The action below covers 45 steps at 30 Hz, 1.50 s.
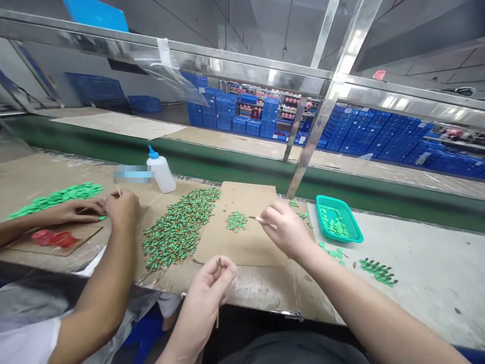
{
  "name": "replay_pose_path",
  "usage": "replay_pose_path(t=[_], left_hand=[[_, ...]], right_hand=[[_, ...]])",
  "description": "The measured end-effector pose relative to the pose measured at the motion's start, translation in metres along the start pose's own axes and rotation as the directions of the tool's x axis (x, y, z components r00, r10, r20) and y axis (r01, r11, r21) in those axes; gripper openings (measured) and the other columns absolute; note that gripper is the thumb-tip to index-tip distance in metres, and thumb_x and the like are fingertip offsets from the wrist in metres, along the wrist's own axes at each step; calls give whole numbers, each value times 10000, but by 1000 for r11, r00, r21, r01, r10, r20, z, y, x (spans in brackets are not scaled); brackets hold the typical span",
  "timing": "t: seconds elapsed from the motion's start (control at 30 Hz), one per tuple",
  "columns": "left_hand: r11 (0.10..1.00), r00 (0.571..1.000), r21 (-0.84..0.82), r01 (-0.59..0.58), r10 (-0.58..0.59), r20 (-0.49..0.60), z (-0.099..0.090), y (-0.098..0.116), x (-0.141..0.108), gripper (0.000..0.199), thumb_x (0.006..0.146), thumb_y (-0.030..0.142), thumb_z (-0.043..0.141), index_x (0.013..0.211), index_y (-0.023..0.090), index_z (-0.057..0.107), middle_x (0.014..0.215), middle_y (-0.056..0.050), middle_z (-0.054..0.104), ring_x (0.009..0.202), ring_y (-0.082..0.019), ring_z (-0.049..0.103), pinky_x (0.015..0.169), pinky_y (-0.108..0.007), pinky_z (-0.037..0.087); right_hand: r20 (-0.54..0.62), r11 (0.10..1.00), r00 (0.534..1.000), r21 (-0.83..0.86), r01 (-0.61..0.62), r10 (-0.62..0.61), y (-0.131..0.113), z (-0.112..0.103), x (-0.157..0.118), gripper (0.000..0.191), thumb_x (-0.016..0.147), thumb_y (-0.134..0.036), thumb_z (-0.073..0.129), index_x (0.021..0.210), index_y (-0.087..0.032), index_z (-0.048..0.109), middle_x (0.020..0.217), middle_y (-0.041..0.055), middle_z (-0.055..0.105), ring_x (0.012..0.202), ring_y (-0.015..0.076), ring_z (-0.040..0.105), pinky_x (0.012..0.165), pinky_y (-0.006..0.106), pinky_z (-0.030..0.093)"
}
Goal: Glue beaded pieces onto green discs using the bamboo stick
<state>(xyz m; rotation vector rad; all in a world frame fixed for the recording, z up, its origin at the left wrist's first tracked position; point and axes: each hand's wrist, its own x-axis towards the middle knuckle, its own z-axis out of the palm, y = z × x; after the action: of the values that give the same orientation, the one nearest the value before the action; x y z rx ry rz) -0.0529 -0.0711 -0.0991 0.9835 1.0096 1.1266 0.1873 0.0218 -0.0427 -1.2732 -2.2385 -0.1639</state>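
Note:
My left hand (pixel 214 283) is closed in a pinch on a thin brown stick at the table's front edge, its dark tip showing above the fingers. My right hand (pixel 282 227) holds a thin tool (pixel 257 219) over the cardboard sheet (pixel 250 253). The tool's dark tip points left, beside a small cluster of green and brown pieces (pixel 237 221). A large heap of similar pieces (pixel 178 232) spreads to the left of the cardboard. To the right stands a teal basket (pixel 359 236) with green discs inside.
On the left, a co-worker's hands (pixel 121 205) work near green discs (pixel 60 197) and a red item (pixel 55 238). A white bottle (pixel 162 174) stands behind the heap. Rows of green pieces (pixel 379 272) lie at right. A metal post (pixel 310 146) rises behind.

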Motion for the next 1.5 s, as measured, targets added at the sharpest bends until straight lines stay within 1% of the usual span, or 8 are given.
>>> replay_pose_path(t=[0.27, 0.4, 0.6, 0.8, 1.0, 1.1, 1.23, 1.5], left_hand=[[947, 959, 176, -268, 280, -44, 43, 18, 34, 491, 869, 572, 966, 1193, 239, 808, 671, 110, 396, 584, -87, 371, 563, -203, 332], [719, 834, 466, -516, 545, 82, 44, 22, 33, 159, 999, 321, 830, 1145, 274, 870, 646, 99, 432, 545, -81, 417, 543, -205, 345], [438, 675, 591, -677, 691, 260, 37, 30, 31, 193, 1010, 146, 797, 1110, 296, 868, 684, 90, 539, 564, -75, 490, 554, -201, 390], [452, 696, 593, -667, 662, 278, 34, 32, 25, 154, 1006, 148, 785, 1009, 284, 856, 668, 77, 585, 542, -84, 495, 533, -215, 385], [717, 889, 571, -401, 454, 54, 20, 26, 8, 245, 931, 343, 848, 725, 252, 753, 582, 68, 423, 502, -99, 377, 492, -233, 300], [797, 925, 535, -280, 373, -71, 18, 20, 2, 270, 893, 408, 878, 752, 239, 722, 601, 73, 399, 520, -100, 377, 502, -219, 317], [713, 875, 576, -398, 483, 7, 15, 17, 2, 135, 949, 348, 842, 1062, 280, 873, 611, 85, 465, 519, -100, 435, 528, -214, 373], [214, 666, 742, -635, 638, 387, -2, 20, -8, 190, 1068, 170, 716, 1113, 270, 871, 739, 1, 746, 633, -142, 661, 664, -270, 501]], right_hand=[[-216, 980, 958, 4, 197, -191, -15, -35, -40, 236, 1172, -108, 550, 1035, -216, 709, 972, 64, 750, 814, 197, 609, 714, 304, 472], [-224, 982, 958, 20, 189, -180, -11, -36, -46, 244, 1173, -110, 552, 1006, -206, 701, 924, 52, 731, 786, 198, 567, 707, 312, 454], [-176, 977, 968, 85, 195, -178, -8, -33, -50, 284, 1201, -139, 520, 984, -206, 689, 949, 61, 756, 813, 204, 588, 729, 325, 473], [-140, 977, 976, 109, 185, -169, -10, -27, -51, 315, 1194, -126, 489, 963, -212, 685, 960, 67, 761, 828, 208, 603, 731, 327, 490], [-124, 976, 982, 152, 158, -140, -20, -23, -55, 300, 1157, -86, 506, 962, -228, 684, 955, 60, 755, 807, 201, 580, 719, 321, 480], [-124, 971, 980, 166, 173, -154, -27, -20, -56, 284, 1159, -90, 524, 969, -227, 685, 968, 61, 767, 813, 205, 572, 721, 330, 476], [-113, 968, 979, 166, 188, -171, -33, -16, -57, 258, 1156, -98, 541, 969, -219, 671, 970, 57, 768, 807, 200, 567, 723, 325, 474], [64, 948, 991, 305, 88, -113, -45, -11, -67, 217, 1057, -67, 530, 959, -258, 563, 897, 19, 670, 792, 201, 644, 690, 299, 500]])
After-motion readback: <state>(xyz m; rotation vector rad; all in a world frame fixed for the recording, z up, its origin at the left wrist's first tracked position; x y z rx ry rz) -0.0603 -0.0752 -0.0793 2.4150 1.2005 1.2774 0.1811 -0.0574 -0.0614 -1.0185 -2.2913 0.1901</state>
